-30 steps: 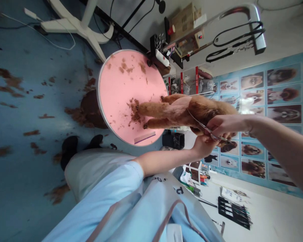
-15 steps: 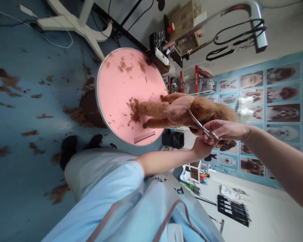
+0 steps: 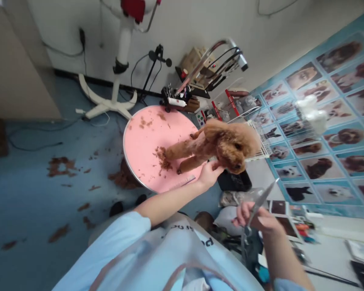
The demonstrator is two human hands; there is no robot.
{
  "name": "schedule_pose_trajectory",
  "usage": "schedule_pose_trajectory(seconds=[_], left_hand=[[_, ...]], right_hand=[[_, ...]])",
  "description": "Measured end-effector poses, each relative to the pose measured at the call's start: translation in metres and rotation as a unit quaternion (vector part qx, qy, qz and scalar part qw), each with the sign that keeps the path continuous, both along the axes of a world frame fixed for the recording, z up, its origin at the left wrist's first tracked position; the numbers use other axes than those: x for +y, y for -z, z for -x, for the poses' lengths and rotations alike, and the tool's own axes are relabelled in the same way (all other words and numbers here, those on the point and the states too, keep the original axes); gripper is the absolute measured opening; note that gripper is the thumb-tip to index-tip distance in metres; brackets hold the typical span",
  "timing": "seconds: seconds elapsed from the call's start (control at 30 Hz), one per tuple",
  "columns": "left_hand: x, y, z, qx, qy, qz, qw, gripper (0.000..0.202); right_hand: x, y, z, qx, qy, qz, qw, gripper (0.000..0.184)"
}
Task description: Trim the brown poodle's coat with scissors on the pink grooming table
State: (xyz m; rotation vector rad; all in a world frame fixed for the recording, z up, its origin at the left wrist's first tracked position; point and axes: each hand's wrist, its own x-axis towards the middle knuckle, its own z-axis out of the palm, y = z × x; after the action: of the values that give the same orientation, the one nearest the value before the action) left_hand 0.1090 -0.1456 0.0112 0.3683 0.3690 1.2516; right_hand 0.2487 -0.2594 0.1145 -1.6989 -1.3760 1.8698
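A curly brown dog (image 3: pixel 197 147), its head (image 3: pixel 236 147) turned towards me, stands on a round pink table (image 3: pixel 148 129). The view is rolled sideways, so the dog's upper side points right. Under its muzzle, my left hand (image 3: pixel 210 173) has its fingers closed at the chin; the fingertips are partly hidden by fur. Away from the dog, at the lower right, my right hand (image 3: pixel 257 218) grips a pair of scissors (image 3: pixel 262 200), blades pointing up and right, slightly blurred. A comb (image 3: pixel 183 182) lies at the table's near edge.
Hair clippings (image 3: pixel 162 157) lie around the dog's paws, more on the blue floor (image 3: pixel 60 165). A metal grooming arm (image 3: pixel 200 64) rises beyond the table. White-legged stand (image 3: pixel 115 105) is behind. A black bin (image 3: pixel 235 180) and a wire rack (image 3: pixel 257 141) are beyond the dog.
My right hand has drawn the scissors away from the dog towards the lower right. The dog's head now faces me, with my left hand beneath its chin. The view has turned.
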Motion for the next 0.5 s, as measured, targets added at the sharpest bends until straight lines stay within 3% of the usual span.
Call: schedule_pose_trajectory(seconds=[0.07,0.13,0.2,0.3,0.4,0.5], left_hand=[[-0.009,0.014,-0.002,0.049,0.042,0.017,0.998,0.020],[-0.014,0.015,-0.009,0.063,0.048,0.008,0.997,0.019],[-0.014,0.003,-0.017,0.079,0.020,0.003,0.997,0.015],[-0.007,-0.023,-0.022,0.130,-0.014,0.001,0.991,0.015],[0.007,-0.049,-0.009,0.182,-0.022,-0.023,0.983,0.018],[0.028,-0.072,0.014,0.267,-0.028,-0.032,0.963,0.020]], right_hand=[[-0.016,0.082,-0.013,-0.054,0.132,-0.023,0.990,0.070],[-0.023,0.155,-0.005,-0.074,0.166,-0.023,0.983,0.068],[-0.028,0.206,0.016,-0.091,0.176,-0.015,0.980,0.064],[-0.028,0.245,0.045,-0.122,0.178,-0.007,0.976,0.054],[-0.007,0.259,0.059,-0.179,0.178,-0.013,0.968,0.045],[0.031,0.263,0.053,-0.251,0.182,-0.034,0.950,0.039]])
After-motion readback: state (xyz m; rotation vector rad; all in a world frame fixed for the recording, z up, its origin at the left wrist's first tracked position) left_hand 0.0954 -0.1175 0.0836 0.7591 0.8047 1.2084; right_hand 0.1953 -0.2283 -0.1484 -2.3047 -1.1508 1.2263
